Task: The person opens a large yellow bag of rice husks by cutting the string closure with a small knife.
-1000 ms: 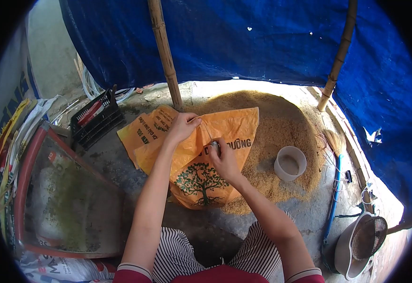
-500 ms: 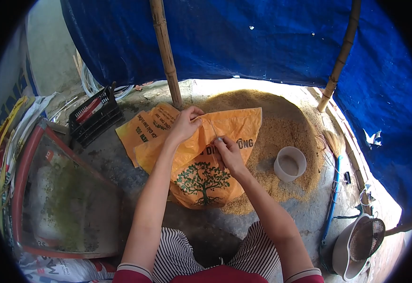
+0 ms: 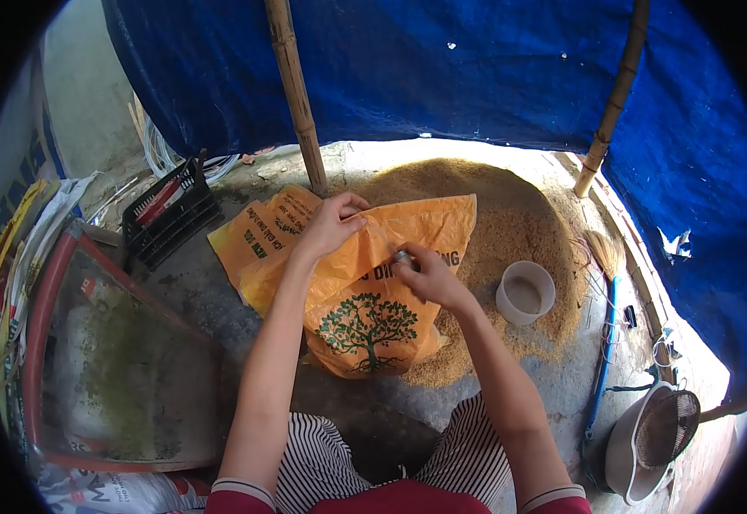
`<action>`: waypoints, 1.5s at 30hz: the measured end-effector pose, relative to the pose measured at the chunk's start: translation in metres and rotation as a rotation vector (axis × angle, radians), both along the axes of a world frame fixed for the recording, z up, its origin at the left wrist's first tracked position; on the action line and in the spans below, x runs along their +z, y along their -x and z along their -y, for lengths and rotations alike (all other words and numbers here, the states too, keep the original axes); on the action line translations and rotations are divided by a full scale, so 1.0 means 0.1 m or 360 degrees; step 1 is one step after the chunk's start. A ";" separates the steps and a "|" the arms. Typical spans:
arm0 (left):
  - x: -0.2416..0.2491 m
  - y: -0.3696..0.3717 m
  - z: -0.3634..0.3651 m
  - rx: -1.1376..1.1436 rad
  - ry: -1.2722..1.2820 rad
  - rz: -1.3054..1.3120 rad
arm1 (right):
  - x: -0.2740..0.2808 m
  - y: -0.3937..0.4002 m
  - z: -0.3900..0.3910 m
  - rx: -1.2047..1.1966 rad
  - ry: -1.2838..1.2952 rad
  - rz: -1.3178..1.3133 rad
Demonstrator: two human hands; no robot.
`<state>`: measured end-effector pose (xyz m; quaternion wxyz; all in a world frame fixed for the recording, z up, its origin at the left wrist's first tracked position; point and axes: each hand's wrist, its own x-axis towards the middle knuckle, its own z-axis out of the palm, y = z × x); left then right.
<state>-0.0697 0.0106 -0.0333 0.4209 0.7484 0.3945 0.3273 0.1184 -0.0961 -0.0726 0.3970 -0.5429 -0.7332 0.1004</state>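
An orange woven sack [image 3: 433, 223] with a green tree print stands in front of me, its upper part gathered and folded. My left hand [image 3: 335, 227] is closed on the folded upper edge at the left. Over the sack's front, my right hand [image 3: 425, 276] is closed in a pinch. A thin pale string [image 3: 385, 236] runs from the upper part of the sack to its fingers. Something small and greyish shows at the right fingertips; its kind is too small to tell. Another orange sack [image 3: 258, 236] lies flat behind, on the left.
A grain pile [image 3: 510, 231] spreads behind the sack, with a white tub [image 3: 526, 293] on it. Right are a blue-handled broom [image 3: 603, 360] and a bucket [image 3: 626, 445] with a sieve [image 3: 669, 428]. Left are a black crate [image 3: 172, 227] and a red-framed panel [image 3: 125, 368]. Bamboo poles [image 3: 294, 86] stand behind.
My right hand has moved slightly right and down, turning at the wrist, with the string at its fingers. My left hand keeps its hold on the sack's edge.
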 end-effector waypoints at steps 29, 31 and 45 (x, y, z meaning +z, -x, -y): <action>0.05 -0.03 0.13 -0.0217 0.0066 0.0036 | -0.04 0.37 -0.18 -0.0224 0.0227 -0.1091; 0.06 -0.03 0.14 -0.0254 0.0084 0.0046 | -0.07 0.39 -0.20 -0.0272 0.0203 -0.1214; 0.14 -0.10 0.22 -0.0213 -0.0039 -0.0007 | 0.10 0.21 -0.11 0.0020 0.0962 -0.2172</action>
